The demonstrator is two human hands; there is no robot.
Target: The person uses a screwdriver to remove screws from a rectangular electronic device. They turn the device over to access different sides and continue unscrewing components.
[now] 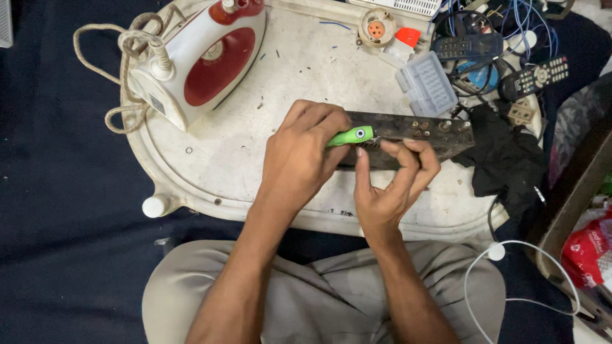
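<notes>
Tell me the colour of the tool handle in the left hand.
Bright green plastic tool handle, seen in the head view.

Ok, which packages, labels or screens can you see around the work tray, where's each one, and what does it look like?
Red plastic packet: far right edge, beside the tray; crumpled, red with white print.
Label on the clothes iron: left of the tray, on the iron's heel; small, pale rectangle with dark print.
Clear plastic case: upper right of the tray; ribbed, rectangular, translucent grey.
No lit screens show; the two dark remotes at top right have only buttons.
</notes>
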